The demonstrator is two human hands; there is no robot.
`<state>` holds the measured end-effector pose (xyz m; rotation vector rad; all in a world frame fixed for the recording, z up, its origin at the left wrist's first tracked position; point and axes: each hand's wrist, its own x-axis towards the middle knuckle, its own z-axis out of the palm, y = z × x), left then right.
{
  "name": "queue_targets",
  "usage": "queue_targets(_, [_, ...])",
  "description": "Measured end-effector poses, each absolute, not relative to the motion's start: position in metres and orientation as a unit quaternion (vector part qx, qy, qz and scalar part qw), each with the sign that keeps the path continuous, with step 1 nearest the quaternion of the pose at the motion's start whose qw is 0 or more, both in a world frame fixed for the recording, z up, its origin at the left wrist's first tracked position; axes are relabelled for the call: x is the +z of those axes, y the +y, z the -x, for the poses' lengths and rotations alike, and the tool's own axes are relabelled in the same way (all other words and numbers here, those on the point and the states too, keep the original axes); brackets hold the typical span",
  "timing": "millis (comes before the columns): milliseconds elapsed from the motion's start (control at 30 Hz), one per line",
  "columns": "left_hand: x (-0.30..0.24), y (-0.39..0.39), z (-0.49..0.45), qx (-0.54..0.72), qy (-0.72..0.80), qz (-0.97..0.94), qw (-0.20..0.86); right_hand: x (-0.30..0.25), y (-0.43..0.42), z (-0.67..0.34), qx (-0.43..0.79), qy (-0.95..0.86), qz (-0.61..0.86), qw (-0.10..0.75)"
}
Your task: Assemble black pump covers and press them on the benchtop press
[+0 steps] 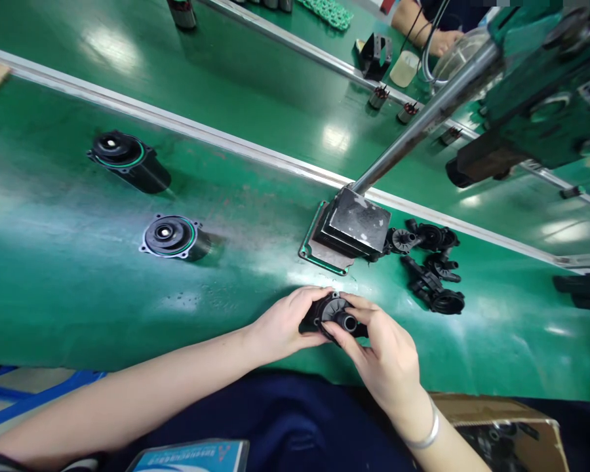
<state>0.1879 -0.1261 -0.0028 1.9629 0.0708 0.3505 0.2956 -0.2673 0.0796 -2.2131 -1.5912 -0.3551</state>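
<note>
Both my hands hold one black round plastic pump part (335,316) just above the green belt (78,288) near its front edge. My left hand (285,324) wraps its fingers round the part's left side. My right hand (383,357) pinches the part's short tube from the right and wears a silver bangle on the wrist. Beyond my hands stands a black block fixture on a metal plate (349,229), under a steel press column (423,124).
Two assembled black motor housings (128,160) (174,237) lie on the belt to the left. A pile of loose black parts (430,265) sits right of the fixture. A cardboard box of parts (506,432) is by my right elbow. Another person's arm (423,29) shows across the far belt.
</note>
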Motion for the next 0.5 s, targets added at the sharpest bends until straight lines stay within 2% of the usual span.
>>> queue_targets(167, [-0.005,-0.124,-0.189,0.17,-0.014,-0.827,0.536,0.072,-0.27,-0.296,-0.113,-0.557,0.794,0.216])
queue_targets(367, [-0.006,-0.124,-0.188,0.177,-0.061,-0.859,0.476,0.061,-0.272,-0.295,-0.088,-0.553,0.784,0.268])
queue_targets(500, [0.031,-0.11,-0.193,0.246,-0.058,-0.874,0.416,0.113,-0.281,-0.326,-0.082,-0.588,0.76,0.264])
